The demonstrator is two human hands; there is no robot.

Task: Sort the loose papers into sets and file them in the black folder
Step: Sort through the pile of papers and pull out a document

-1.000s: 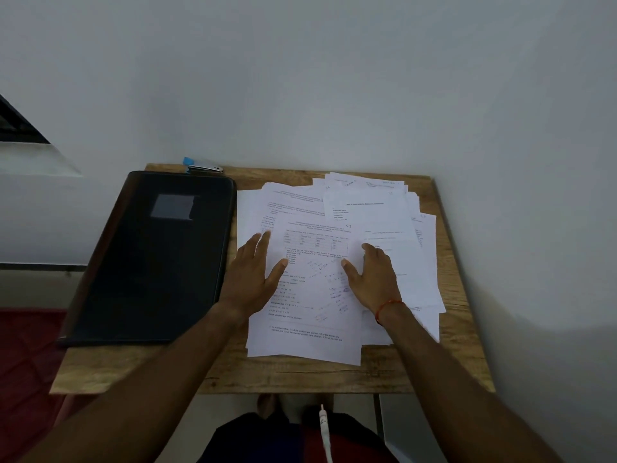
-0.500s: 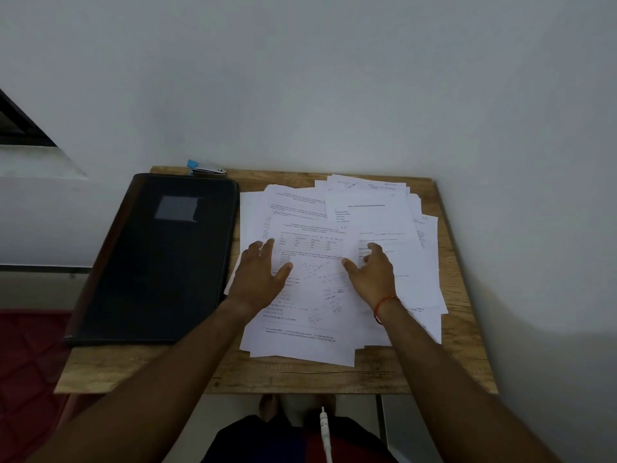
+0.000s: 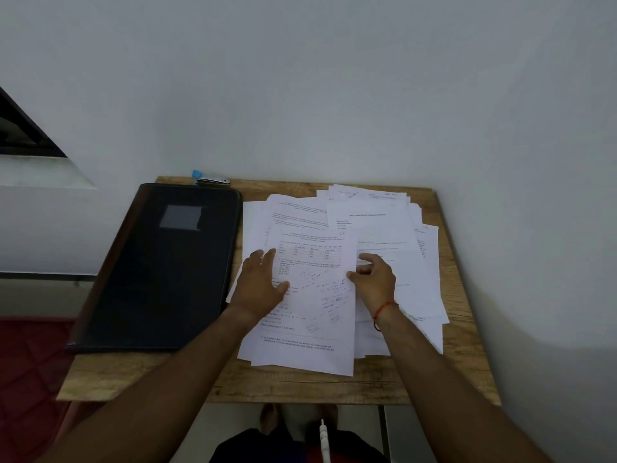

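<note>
Where the head camera looks down on the wooden bench (image 3: 300,385), both forearms reach in from the near edge to a loose spread of papers (image 3: 394,228) that covers its right half. The left grip (image 3: 262,285) lies flat and released on the left part of the top sheet (image 3: 317,312). Its fingers are straight and point away from the person, its thumb is splayed toward the middle of the page, and it presses rather than clasps. The right grip (image 3: 374,279) is bent at the knuckles. Its thumb sits on the top sheet's right edge and its fingers are curled in against it, so it pinches that edge. A red thread bracelet (image 3: 384,309) circles the wrist.

The black folder (image 3: 160,265) lies closed on the left half of the bench, with the papers just beside it. One lower sheet's corner reaches the folder's right edge. A blue-ended stapler (image 3: 210,180) rests at the bench's far edge behind the folder.

Half a second ago the right fingers lay nearly straight on the papers, and now they have drawn in around the sheet's edge. The left grip has stayed flat on the same part of the page. A second ago the top sheet sat squarer to the bench, and now it is skewed. The folder has not moved.
</note>
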